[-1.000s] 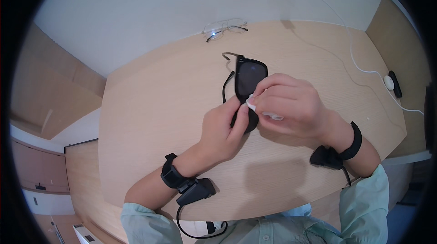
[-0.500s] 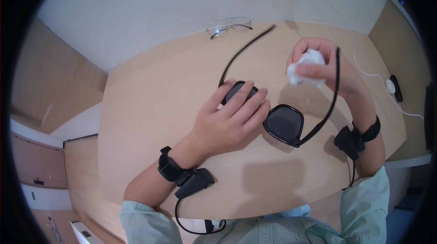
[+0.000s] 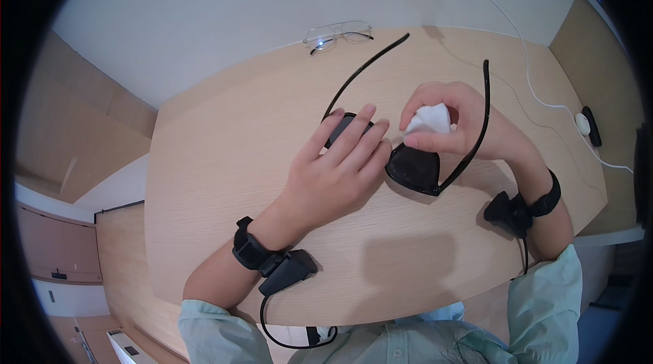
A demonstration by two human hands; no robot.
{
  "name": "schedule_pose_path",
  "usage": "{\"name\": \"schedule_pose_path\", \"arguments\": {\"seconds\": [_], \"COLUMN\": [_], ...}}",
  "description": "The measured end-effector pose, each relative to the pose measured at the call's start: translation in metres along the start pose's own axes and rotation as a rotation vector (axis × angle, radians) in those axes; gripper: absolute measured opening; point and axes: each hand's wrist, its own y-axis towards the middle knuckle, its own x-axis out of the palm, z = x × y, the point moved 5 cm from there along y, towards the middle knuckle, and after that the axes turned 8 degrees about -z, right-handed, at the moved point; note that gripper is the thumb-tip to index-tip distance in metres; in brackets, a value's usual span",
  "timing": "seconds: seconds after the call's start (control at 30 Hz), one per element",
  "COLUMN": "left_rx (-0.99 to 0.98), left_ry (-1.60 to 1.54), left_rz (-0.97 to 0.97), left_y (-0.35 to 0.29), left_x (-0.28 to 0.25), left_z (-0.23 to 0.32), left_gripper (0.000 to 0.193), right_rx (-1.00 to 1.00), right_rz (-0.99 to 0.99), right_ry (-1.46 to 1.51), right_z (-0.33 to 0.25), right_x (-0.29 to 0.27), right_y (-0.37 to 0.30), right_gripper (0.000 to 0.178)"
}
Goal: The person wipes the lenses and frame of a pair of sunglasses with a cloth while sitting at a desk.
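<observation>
Left hand (image 3: 340, 167) splayed, back upward; right hand (image 3: 469, 119) curled.

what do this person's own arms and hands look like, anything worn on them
The left hand and right hand are gloveless. Each wrist wears a black strap, left strap and right strap, with a chunky black device attached, left and right. A thin black cable hangs from each. The sleeves are pale green.

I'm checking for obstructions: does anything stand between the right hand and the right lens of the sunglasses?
Nothing visible does. The right hand, pinching a white wad, overlaps the upper edge of the sunglasses' right lens in view; actual contact is unclear. The left hand partly covers the left lens.
</observation>
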Motion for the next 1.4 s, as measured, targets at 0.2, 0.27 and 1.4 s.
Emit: {"name": "schedule_pose_path", "arguments": {"seconds": [0.2,0.27,1.4], "left_rx": [-0.07,-0.074,-0.829], "left_ry": [0.05,0.052,-2.403], "left_rz": [0.061,0.082,-0.056], "left_y": [-0.005,-0.005,-0.012], "left_x": [-0.001,0.001,0.048], "left_z": [-0.001,-0.001,-0.017], "left_gripper": [0.019,0.02,0.046], "right_rx": [0.159,0.15,-0.079], "right_rz": [-0.18,-0.261,0.356], "right_ry": [0.16,0.245,0.321], "right_z": [0.026,0.03,0.029], "right_x": [0.006,0.012,0.042], "right_y": [0.007,0.007,0.007], "right_gripper": [0.028,0.028,0.017]}}
